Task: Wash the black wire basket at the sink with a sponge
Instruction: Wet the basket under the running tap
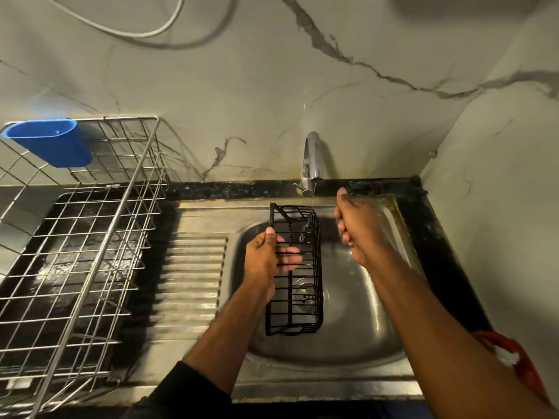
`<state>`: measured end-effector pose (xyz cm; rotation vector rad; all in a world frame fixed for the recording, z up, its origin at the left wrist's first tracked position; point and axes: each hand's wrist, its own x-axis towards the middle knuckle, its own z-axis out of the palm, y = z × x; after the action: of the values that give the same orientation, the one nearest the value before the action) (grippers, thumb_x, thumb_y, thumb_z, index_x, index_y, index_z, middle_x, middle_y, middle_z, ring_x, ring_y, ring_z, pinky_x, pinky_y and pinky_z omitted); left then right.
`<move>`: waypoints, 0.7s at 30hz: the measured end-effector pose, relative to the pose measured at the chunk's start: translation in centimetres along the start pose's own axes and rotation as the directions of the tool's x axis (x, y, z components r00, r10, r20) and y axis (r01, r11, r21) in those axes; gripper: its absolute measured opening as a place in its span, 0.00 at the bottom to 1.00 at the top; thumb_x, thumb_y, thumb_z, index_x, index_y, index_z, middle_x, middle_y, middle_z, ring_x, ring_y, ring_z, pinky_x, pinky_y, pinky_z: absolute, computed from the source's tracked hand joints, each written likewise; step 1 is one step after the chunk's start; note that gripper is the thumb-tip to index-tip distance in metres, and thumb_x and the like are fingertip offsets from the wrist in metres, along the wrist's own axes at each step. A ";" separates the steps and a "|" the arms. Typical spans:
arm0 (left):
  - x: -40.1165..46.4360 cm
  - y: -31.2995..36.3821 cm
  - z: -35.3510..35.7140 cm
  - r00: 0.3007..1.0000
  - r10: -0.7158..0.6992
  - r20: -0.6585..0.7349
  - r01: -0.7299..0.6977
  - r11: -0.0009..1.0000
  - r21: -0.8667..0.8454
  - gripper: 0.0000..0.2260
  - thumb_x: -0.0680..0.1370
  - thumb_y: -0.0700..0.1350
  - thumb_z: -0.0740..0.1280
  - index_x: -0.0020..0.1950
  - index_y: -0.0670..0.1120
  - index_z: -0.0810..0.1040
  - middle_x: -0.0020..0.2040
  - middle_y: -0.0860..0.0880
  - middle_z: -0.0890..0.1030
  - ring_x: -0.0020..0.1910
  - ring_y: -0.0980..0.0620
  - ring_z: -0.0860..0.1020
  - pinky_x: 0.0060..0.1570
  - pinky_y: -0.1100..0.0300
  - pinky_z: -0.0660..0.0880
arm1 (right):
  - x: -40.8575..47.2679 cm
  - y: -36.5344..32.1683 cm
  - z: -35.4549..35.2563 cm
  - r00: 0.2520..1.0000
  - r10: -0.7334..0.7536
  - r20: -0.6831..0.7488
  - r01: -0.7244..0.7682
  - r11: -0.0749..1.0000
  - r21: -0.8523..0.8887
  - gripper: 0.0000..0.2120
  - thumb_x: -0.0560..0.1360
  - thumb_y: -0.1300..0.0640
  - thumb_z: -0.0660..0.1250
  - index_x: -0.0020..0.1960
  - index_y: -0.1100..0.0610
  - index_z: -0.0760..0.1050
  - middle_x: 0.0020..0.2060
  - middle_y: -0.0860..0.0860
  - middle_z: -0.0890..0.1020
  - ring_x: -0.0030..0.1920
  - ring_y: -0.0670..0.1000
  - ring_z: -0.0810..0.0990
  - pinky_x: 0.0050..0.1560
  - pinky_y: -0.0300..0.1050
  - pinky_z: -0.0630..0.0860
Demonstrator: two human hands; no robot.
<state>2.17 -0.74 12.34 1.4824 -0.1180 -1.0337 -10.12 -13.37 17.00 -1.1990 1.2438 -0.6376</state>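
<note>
Both arms extended forward; left hand (266,255) gripping with curled fingers (287,257), right hand (355,225) raised, loosely curled.

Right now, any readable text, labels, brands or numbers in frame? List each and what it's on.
None readable.
Blue plastic cup on the steel dish rack: no print visible.
Tap: no brand mark visible.
Black wire basket, held by the left hand: no label or tag.
Red item at the sink's right edge: a white patch, too blurred to tell if it carries text.
</note>
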 end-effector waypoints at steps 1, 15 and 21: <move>-0.1 0.2 -0.3 1.000 0.004 -0.019 -0.004 1.000 -0.016 0.17 0.86 0.54 0.57 0.50 0.43 0.76 0.35 0.43 0.85 0.30 0.47 0.84 0.32 0.54 0.81 | 0.1 -0.1 0.6 1.000 0.011 0.003 -0.011 0.999 0.033 0.23 0.81 0.40 0.59 0.35 0.54 0.73 0.22 0.47 0.71 0.20 0.44 0.63 0.18 0.36 0.58; 0.5 0.4 -3.2 0.972 -0.023 -0.235 0.000 0.995 -0.098 0.21 0.85 0.58 0.58 0.54 0.42 0.78 0.35 0.43 0.82 0.24 0.50 0.77 0.25 0.56 0.78 | 5.0 -2.3 5.9 0.906 0.290 0.309 -0.405 0.804 0.436 0.15 0.82 0.58 0.56 0.38 0.54 0.73 0.28 0.49 0.74 0.30 0.46 0.71 0.28 0.35 0.64; 0.6 0.4 -2.5 0.974 -0.091 -0.209 0.062 0.988 -0.141 0.20 0.85 0.60 0.56 0.52 0.44 0.75 0.33 0.46 0.80 0.25 0.51 0.77 0.28 0.55 0.79 | 3.7 -2.3 4.7 0.908 0.146 0.393 -0.200 0.975 0.099 0.14 0.83 0.55 0.58 0.47 0.59 0.78 0.35 0.51 0.79 0.33 0.46 0.77 0.33 0.36 0.72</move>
<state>4.32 0.67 12.01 1.4752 0.1614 -0.9171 -4.18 -15.83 17.23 -1.0239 0.9441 -0.3283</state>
